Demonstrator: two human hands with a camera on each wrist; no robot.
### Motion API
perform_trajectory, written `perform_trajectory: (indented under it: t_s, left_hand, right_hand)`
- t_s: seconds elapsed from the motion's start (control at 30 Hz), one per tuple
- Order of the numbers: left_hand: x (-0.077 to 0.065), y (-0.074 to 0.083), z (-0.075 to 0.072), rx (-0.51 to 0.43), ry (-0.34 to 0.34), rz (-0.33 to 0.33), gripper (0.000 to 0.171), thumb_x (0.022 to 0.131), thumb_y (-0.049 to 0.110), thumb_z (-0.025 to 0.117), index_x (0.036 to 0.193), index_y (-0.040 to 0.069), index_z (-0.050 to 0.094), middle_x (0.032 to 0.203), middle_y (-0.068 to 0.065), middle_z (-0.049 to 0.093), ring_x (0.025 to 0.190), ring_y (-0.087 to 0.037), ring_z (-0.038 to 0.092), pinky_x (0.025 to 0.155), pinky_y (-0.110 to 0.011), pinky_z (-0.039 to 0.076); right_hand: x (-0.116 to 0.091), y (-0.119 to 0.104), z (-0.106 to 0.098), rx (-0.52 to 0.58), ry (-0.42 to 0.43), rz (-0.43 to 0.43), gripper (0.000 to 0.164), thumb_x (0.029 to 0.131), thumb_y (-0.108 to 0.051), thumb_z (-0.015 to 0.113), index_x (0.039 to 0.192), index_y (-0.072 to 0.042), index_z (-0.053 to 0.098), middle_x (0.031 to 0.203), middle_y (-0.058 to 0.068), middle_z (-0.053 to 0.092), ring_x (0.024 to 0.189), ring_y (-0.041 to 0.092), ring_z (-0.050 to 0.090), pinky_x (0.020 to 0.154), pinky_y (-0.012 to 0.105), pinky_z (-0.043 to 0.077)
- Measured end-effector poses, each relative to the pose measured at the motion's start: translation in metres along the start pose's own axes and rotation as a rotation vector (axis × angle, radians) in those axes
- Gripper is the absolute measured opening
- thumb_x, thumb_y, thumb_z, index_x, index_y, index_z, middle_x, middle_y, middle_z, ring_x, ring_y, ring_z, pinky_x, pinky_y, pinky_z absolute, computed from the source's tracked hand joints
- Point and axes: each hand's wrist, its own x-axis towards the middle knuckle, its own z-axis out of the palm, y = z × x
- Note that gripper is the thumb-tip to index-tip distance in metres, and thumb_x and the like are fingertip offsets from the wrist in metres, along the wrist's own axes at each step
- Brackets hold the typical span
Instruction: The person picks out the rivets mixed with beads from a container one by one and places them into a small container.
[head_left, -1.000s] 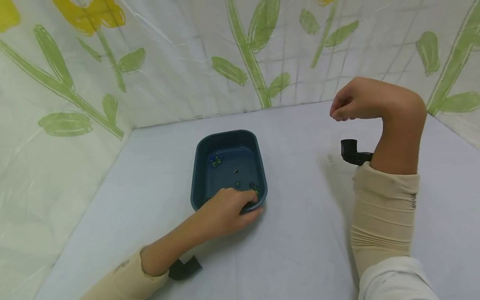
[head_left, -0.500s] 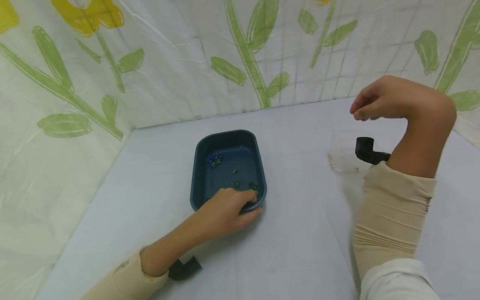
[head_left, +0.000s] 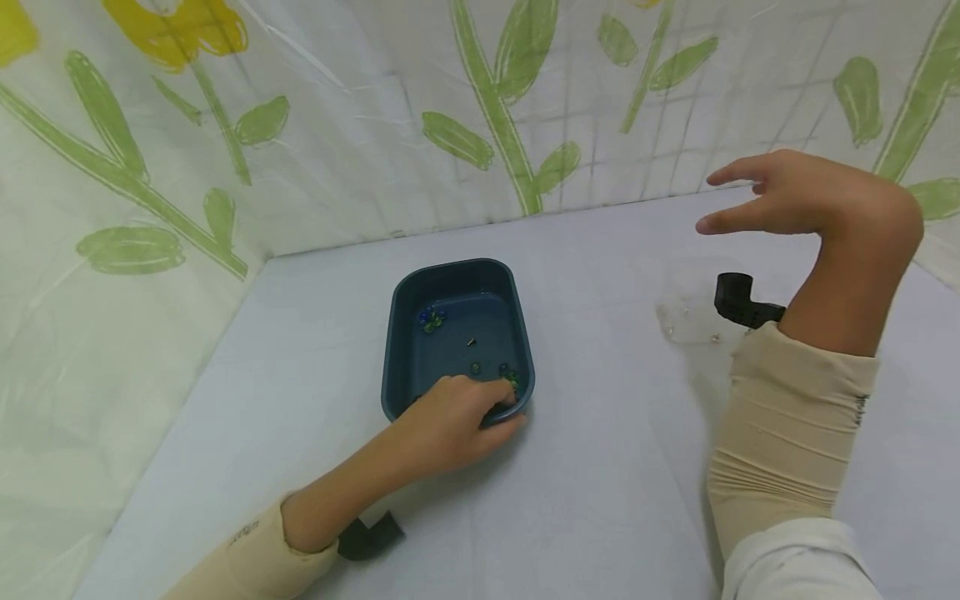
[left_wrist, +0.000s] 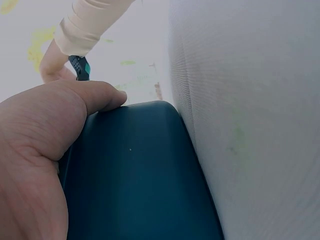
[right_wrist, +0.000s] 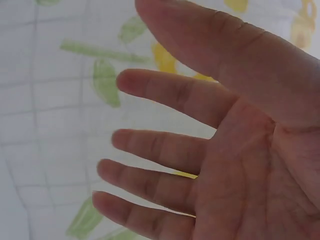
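Note:
My left hand [head_left: 453,421] grips the near rim of a dark blue rectangular plastic tub [head_left: 480,310], fingers inside and thumb outside. In the left wrist view the thumb lies along the tub's wall [left_wrist: 135,170]. Blue and green glass marbles [head_left: 431,320] sit in the tub's far left corner, and more green marbles [head_left: 509,376] lie near my fingers. A small brass-coloured piece [head_left: 471,342] is on its floor. My right hand [head_left: 817,192] is raised with thumb and fingers spread, nothing in it; the right wrist view shows its bare palm [right_wrist: 240,170].
Below my right hand a clear, see-through container [head_left: 690,325] with a few tiny shiny bits stands on the white-covered table [head_left: 585,483]. Black wrist mounts [head_left: 735,300] stick out from both sleeves. A white sheet [head_left: 337,125] with painted flowers hangs behind the table.
My right hand has moved to the right, baring the clear container, and its pinched fingers and thumb have spread apart. The left hand stays on the tub.

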Motion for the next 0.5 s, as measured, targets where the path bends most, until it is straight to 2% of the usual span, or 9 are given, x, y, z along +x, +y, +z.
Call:
perform_trajectory:
  t_s: [0.13,0.23,0.33,0.5]
  left_hand:
    - [0.000,0.000,0.000,0.001,0.004,-0.001,0.009,0.096,0.019,0.068,0.093,0.011,0.064,0.066,0.009,0.050,0.055,-0.005,0.044,0.052,-0.022,0.040]
    - [-0.001,-0.001,0.000,-0.001,0.005,0.002,0.009,0.096,0.019,0.068,0.094,0.011,0.064,0.066,0.009,0.050,0.055,-0.005,0.044,0.052,-0.022,0.040]
    - [-0.001,-0.001,0.000,-0.001,0.007,0.008,0.009,0.096,0.019,0.068,0.093,0.011,0.063,0.066,0.009,0.049,0.055,-0.005,0.043,0.051,-0.022,0.039]
    - [-0.001,-0.001,0.000,0.001,0.012,0.012,0.009,0.096,0.019,0.068,0.093,0.011,0.064,0.065,0.009,0.049,0.055,-0.005,0.043,0.051,-0.022,0.039]
  right_hand:
    - [0.000,-0.004,0.001,0.029,0.018,-0.002,0.098,0.092,-0.060,0.063,0.161,-0.013,0.011,0.164,0.021,-0.008,0.146,0.051,0.004,0.103,0.073,0.016]
    - [0.001,-0.010,0.002,0.036,0.021,-0.028,0.101,0.091,-0.061,0.064,0.162,-0.015,0.007,0.165,0.013,-0.015,0.148,0.047,-0.001,0.104,0.072,0.014]
    - [0.004,-0.018,0.003,0.033,0.020,-0.051,0.102,0.091,-0.061,0.064,0.162,-0.016,0.007,0.165,0.012,-0.012,0.148,0.045,0.000,0.105,0.072,0.014]
    - [0.015,-0.040,0.007,0.006,-0.017,-0.074,0.105,0.088,-0.065,0.064,0.162,-0.017,0.008,0.166,0.014,0.002,0.149,0.044,0.006,0.106,0.070,0.017]
